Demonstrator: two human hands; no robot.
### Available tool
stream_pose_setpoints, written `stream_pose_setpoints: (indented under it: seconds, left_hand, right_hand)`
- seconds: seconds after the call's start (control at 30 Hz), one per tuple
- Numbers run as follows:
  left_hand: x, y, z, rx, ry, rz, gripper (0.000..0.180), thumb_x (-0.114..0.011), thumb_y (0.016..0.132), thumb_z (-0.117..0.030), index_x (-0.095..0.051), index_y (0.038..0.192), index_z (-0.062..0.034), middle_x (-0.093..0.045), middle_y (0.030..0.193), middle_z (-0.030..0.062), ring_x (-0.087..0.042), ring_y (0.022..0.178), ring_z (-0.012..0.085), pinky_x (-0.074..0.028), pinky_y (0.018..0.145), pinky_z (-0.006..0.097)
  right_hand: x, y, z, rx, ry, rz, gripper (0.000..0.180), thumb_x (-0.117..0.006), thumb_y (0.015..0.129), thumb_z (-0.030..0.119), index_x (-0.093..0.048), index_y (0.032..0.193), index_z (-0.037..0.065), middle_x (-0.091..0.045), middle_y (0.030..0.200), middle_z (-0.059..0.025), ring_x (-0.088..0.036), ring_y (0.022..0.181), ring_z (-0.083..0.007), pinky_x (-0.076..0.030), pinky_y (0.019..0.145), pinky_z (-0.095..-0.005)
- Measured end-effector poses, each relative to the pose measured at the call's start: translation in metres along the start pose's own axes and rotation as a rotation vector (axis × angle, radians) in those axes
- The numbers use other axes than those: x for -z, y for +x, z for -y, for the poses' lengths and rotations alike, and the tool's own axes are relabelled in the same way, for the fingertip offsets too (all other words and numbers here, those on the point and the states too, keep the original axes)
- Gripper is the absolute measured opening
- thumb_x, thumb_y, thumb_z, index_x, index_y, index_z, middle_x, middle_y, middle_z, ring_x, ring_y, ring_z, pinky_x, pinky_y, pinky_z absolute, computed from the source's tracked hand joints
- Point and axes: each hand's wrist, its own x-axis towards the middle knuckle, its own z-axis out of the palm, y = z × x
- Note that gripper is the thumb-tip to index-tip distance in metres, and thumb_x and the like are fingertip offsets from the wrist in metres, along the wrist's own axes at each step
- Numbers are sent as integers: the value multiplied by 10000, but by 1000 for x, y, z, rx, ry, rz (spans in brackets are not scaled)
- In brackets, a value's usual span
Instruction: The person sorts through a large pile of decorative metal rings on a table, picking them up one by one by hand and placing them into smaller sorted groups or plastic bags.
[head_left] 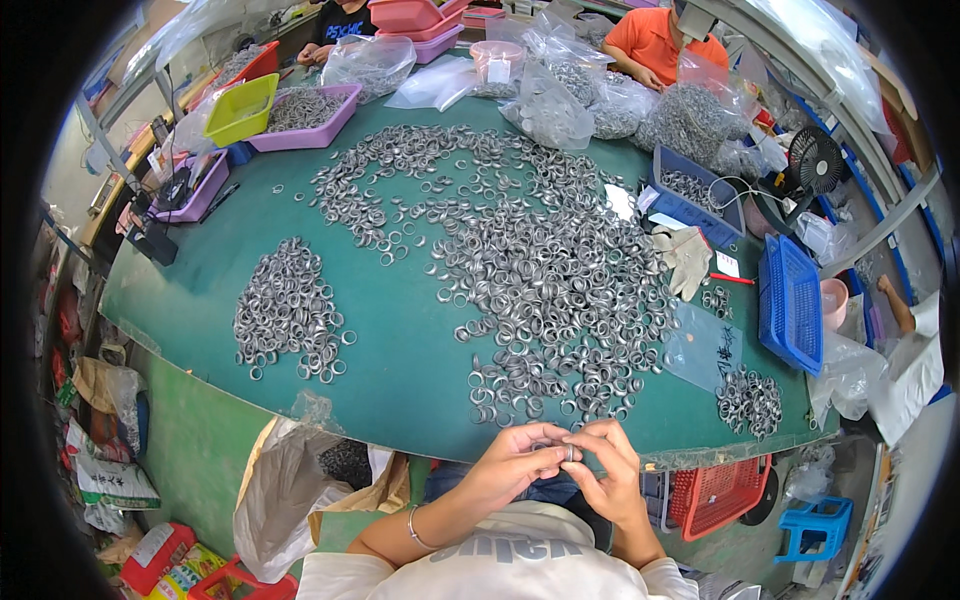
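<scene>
Just past the table's near edge, my two hands meet fingertip to fingertip. My right hand (610, 472) pinches a small grey metal ring (570, 453) between thumb and fingers. My left hand (518, 464), a bracelet on its wrist, is closed from the other side, its thumb and fingers at the same ring; whether more rings sit in its grip is hidden. Beyond them a big heap of metal rings (560, 280) spreads over the green table (400, 350). A smaller ring pile (288, 312) lies to the left, and another small pile (750, 403) to the right.
At right are stacked blue baskets (790, 305), a blue bin (695, 215) of rings, gloves (684, 258) and a small fan (815, 160). Filled plastic bags (555, 110) and tubs line the far edge. Two people sit across, one in an orange shirt (668, 45). A red basket (720, 495) stands below.
</scene>
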Motion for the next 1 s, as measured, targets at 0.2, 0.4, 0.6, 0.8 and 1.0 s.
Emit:
stream_pose_setpoints:
  seconds: [0.2, 0.4, 0.6, 0.8, 1.0]
  left_hand:
    - [0, -3, 3, -7, -61, -1, 232, -557, 878, 1, -557, 1109, 18, -616, 1026, 110, -581, 897, 116, -445, 716, 229]
    - [-11, 4, 2, 36, 5, -80, 232, -547, 891, -7, -565, 1118, 33, -608, 1042, 70, -559, 848, 82, -450, 690, 212]
    - [-14, 4, 3, 9, -15, -88, 207, -564, 891, -38, -607, 1090, 1, -623, 1020, 57, -493, 752, 50, -387, 627, 207]
    - [-15, 5, 3, 17, -15, -96, 206, -568, 888, -35, -610, 1088, -4, -631, 1001, 66, -501, 751, 55, -393, 629, 209]
    - [-13, 5, 6, -33, 1, -93, 218, -585, 874, -17, -612, 1089, -30, -636, 988, 72, -538, 799, 75, -409, 648, 217]
  right_hand:
    - [-3, 0, 3, -101, 111, -53, 262, -691, 726, 30, -636, 980, -1, -553, 885, -111, -549, 812, -229, -449, 732, -324]
    - [-1, -1, -4, -223, 358, -178, 247, -685, 758, 39, -634, 991, -24, -576, 914, -93, -545, 842, -180, -432, 771, -287]
    - [-3, -3, -3, -235, 442, -200, 246, -670, 780, 29, -633, 1018, -25, -574, 934, -89, -551, 860, -169, -429, 792, -286]
    - [-2, -5, -5, -218, 431, -201, 266, -682, 777, 44, -634, 1031, -19, -566, 934, -90, -552, 869, -179, -431, 787, -290]
    - [0, -8, -8, -179, 380, -183, 273, -677, 779, 51, -645, 1045, -6, -557, 928, -93, -540, 859, -194, -432, 767, -290]
